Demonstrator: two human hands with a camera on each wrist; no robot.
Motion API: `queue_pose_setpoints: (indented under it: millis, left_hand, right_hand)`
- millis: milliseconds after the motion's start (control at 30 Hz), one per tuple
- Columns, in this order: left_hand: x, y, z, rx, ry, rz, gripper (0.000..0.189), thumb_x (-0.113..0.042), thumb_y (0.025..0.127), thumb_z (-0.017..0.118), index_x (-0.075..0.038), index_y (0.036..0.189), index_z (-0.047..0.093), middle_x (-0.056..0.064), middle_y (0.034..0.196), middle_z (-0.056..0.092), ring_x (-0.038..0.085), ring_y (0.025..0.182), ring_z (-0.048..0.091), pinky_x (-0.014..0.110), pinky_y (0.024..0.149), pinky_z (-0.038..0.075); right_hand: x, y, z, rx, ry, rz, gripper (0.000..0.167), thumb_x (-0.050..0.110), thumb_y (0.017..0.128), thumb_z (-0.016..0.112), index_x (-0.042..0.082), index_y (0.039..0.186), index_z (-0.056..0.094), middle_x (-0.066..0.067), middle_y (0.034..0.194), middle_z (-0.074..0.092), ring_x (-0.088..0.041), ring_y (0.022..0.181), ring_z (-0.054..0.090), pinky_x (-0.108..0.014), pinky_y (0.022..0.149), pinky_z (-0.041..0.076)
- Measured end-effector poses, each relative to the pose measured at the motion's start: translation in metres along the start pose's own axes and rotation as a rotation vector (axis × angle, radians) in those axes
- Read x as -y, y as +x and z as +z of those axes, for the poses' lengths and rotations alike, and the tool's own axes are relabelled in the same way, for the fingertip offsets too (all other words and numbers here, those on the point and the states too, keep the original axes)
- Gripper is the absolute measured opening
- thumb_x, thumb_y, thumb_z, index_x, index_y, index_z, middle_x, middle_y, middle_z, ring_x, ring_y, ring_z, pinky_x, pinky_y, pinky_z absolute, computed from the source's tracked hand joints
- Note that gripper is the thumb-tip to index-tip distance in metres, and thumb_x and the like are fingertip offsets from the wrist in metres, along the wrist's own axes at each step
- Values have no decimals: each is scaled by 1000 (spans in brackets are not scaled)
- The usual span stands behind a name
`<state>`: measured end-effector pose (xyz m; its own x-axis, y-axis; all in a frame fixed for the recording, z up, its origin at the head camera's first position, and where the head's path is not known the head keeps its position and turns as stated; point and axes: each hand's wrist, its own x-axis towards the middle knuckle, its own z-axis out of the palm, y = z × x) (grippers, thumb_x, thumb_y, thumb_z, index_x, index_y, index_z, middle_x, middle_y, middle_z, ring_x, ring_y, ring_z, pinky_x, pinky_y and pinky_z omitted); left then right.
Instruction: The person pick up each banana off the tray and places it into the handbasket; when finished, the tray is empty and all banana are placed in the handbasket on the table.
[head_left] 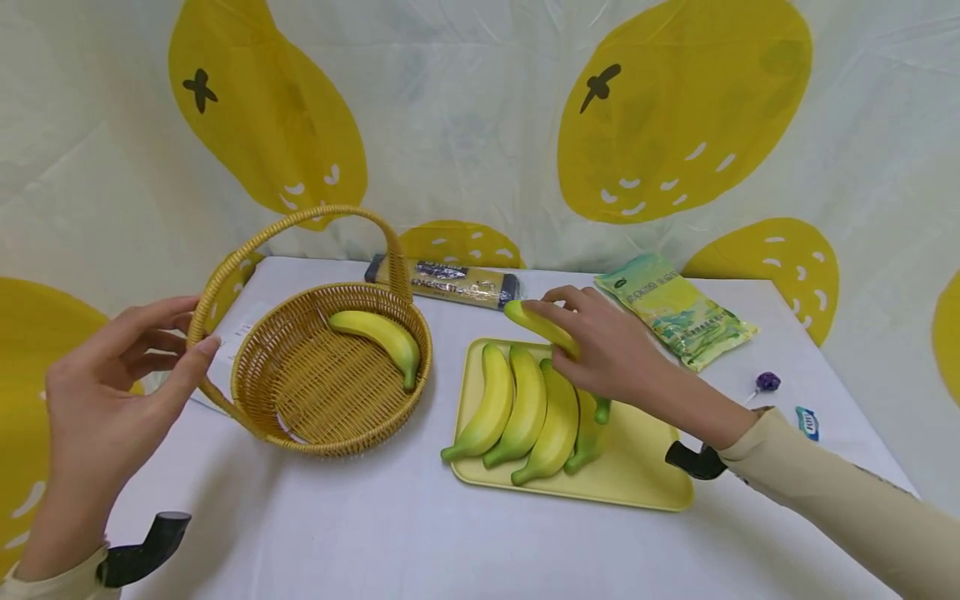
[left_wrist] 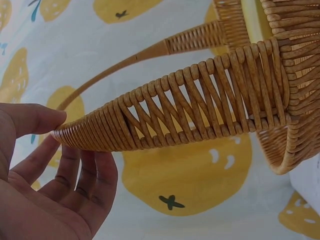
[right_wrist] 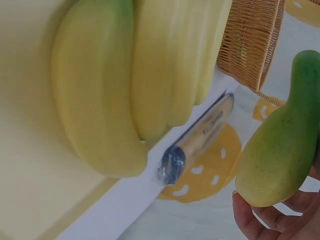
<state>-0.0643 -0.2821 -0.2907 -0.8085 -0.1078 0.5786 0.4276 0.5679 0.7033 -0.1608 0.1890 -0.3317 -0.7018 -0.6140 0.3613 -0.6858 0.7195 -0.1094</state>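
Note:
My left hand (head_left: 112, 392) pinches the side of the tall arched handle (left_wrist: 190, 107) of a woven basket (head_left: 251, 375), thumb on one face and fingers on the other. One yellow banana (head_left: 380, 330) with a green stem lies inside the basket, against its right wall. My right hand (head_left: 611, 342) grips another banana (head_left: 543, 323), held over a pale yellow tray (head_left: 645, 475); in the right wrist view the held banana (right_wrist: 275, 150) shows its greenish end. Several bananas (head_left: 491, 404) lie side by side on the tray's left half, partly hidden by the right hand.
Behind the basket and tray lies a spaghetti pack (head_left: 465, 283). A green and yellow bag (head_left: 678, 308) sits at the back right. Further right are a purple lollipop (head_left: 767, 382) and a small blue packet (head_left: 807, 423). A fruit-print cloth (head_left: 465, 125) hangs behind the white table (head_left: 360, 525).

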Motion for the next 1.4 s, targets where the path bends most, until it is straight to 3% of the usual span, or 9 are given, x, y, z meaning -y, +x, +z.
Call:
queue_pose_setpoints:
  millis: [333,600,967,1167,1400]
  left_hand:
    - [1,0,-1,-3,-13,13,48,18,82,78,6,129,73,12,115,73,16,86,65,12,80,55]
    - [2,1,-1,6,-23,-11,49,18,82,79,5,128,73,8,114,73,15,87,65,11,80,54]
    - [2,1,-1,-6,-6,-7,48,17,83,79,4,129,73,4,114,74,15,88,65,11,81,54]
    - [1,-1,-1,-10,-23,7,47,18,82,78,7,128,72,10,114,74,15,86,65,12,80,55]
    - [-1,-1,0,-12,22,-10,49,14,84,80,0,130,74,3,114,74,15,88,64,10,82,53]
  right_hand:
    - [16,22,4,44,66,0,62,8,88,65,20,148,63,-9,135,62,-30,111,57,-32,50,45]
    - [33,43,6,77,51,-44,61,7,88,68,20,147,64,-8,134,61,-29,108,58,-31,46,44]
    - [55,82,7,159,15,-99,62,9,90,67,21,151,61,-8,137,59,-28,108,57,-34,54,50]
    - [66,100,12,167,-8,-159,62,10,90,66,21,150,62,-9,136,60,-28,105,58,-33,54,49]
    - [81,124,17,209,-62,-189,62,12,92,65,23,154,58,-9,142,57,-27,105,56,-31,55,46]
